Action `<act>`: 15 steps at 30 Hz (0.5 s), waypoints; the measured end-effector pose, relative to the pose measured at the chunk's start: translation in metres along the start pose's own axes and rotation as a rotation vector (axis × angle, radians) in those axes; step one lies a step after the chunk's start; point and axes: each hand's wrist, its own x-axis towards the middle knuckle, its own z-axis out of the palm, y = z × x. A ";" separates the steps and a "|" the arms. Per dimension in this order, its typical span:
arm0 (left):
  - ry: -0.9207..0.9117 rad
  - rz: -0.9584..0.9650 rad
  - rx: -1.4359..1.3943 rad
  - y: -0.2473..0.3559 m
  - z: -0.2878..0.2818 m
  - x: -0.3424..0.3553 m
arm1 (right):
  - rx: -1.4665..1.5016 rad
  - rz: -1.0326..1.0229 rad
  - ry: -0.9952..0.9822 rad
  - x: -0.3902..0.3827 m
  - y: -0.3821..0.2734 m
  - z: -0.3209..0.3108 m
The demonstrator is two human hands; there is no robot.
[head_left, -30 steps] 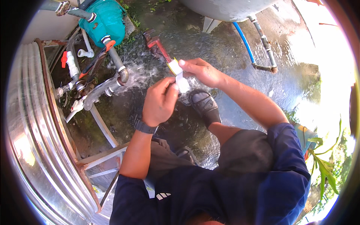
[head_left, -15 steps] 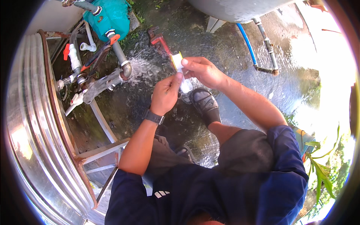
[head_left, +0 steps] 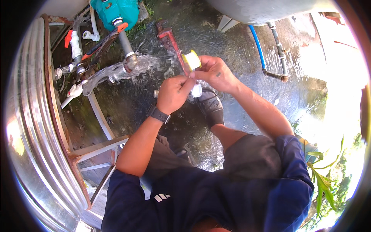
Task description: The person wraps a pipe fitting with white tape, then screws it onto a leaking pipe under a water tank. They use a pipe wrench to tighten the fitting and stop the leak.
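From my remote seat I see the yellow-rimmed spool of white tape (head_left: 192,60) right at the right hand (head_left: 217,74), against its bent forefinger, just above the left fingertips. The right hand is curled loosely around to the spool, thumb toward the left hand (head_left: 176,93), whose fingers are pinched together on a white piece (head_left: 196,91) jutting past the tips; whether that is a fitting I can't tell. I count one spool, one dark wristwatch (head_left: 158,115) on the left wrist, and below, one clearly visible sandal (head_left: 210,103), one red pipe wrench (head_left: 176,49) on the wet ground (head_left: 247,112), one red-handled white valve (head_left: 75,45), one teal casing (head_left: 119,11) and one blue pipe (head_left: 257,46).
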 end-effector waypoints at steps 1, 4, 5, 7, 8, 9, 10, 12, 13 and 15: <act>0.014 0.077 0.025 0.000 0.000 0.000 | -0.054 0.002 0.006 -0.001 0.000 -0.001; 0.015 0.225 0.094 0.003 -0.001 -0.002 | -0.091 0.019 -0.021 -0.003 -0.003 -0.003; -0.003 0.227 0.106 0.004 -0.002 -0.003 | -0.139 0.014 -0.010 -0.004 -0.004 -0.002; -0.054 0.200 0.084 0.005 -0.004 -0.006 | -0.253 0.032 0.032 -0.007 -0.009 0.001; -0.087 0.171 0.050 0.004 -0.006 -0.008 | -0.293 -0.040 0.034 -0.009 -0.011 0.004; -0.109 0.156 0.012 0.003 -0.007 -0.010 | -0.354 -0.080 0.054 -0.012 -0.013 0.007; -0.123 0.135 -0.016 0.001 -0.008 -0.011 | -0.422 -0.097 0.077 -0.015 -0.015 0.011; -0.134 0.126 -0.077 -0.001 -0.009 -0.011 | -0.522 -0.221 0.101 -0.018 -0.013 0.018; -0.170 0.116 -0.102 -0.001 -0.011 -0.012 | -0.602 -0.291 0.099 -0.019 -0.011 0.019; -0.166 0.127 -0.121 0.004 -0.012 -0.011 | -0.657 -0.478 0.089 -0.017 0.000 0.017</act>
